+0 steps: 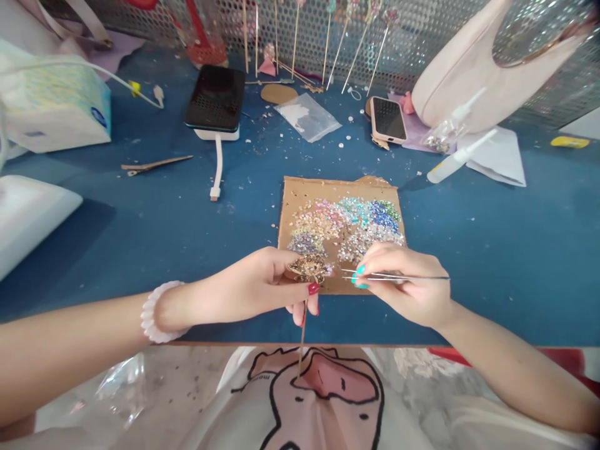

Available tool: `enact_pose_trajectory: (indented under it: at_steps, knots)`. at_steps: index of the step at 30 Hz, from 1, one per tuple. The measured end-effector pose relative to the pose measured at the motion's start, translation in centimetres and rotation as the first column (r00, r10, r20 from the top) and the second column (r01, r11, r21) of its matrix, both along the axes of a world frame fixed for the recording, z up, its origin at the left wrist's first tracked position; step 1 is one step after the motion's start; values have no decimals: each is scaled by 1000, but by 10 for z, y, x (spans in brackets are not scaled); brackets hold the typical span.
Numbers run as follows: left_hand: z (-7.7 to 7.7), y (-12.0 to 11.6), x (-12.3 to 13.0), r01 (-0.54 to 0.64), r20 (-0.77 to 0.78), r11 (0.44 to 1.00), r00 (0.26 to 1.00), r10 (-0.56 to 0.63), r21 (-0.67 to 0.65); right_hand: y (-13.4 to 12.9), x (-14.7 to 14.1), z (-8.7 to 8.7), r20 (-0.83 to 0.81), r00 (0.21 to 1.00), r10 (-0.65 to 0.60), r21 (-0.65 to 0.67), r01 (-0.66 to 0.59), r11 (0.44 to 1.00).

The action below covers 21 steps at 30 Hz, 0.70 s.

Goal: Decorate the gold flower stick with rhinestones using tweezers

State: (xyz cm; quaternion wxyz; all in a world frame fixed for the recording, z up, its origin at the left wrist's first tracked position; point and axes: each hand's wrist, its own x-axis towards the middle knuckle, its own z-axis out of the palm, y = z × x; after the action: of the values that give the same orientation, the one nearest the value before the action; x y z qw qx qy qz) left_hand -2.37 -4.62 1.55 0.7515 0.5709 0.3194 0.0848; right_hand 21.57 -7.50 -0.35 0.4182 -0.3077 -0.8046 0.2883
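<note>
My left hand (267,284) is closed around an ornate gold-brown hair ornament (308,269) with a thin stick (304,331) pointing down toward my lap. Tweezers (403,277) are pinched in my right hand (407,281), their tips pointing left at the ornament, a short gap away from it. Whether the tips grip a stone is too small to tell. Under both hands lies a piece of cardboard (290,194). Small rhinestones (359,212) are spread over it in patches of pink, yellow, turquoise, blue, green, grey and clear.
Behind the cardboard are a black phone (216,97) on a white power bank, a small plastic bag (308,117) and another phone (388,119). A glue tube (462,156) leans at right. A metal hair clip (157,165) lies left. Several decorated sticks (325,47) stand against the perforated screen.
</note>
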Motion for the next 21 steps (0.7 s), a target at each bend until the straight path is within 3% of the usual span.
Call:
enact_pose_trajectory:
  at_steps: [7, 14, 21]
  knots:
    - [-4, 2, -2, 45, 11, 999, 999, -45, 30, 0, -2, 4, 126, 992, 19, 57, -27, 998]
    - [-6, 3, -3, 58, 15, 998, 998, -58, 14, 0, -3, 2, 93, 995, 21, 147, -35, 989]
    - [-6, 3, -2, 59, 20, 998, 998, -59, 12, 0, -3, 3, 80, 997, -2, 150, -10, 989]
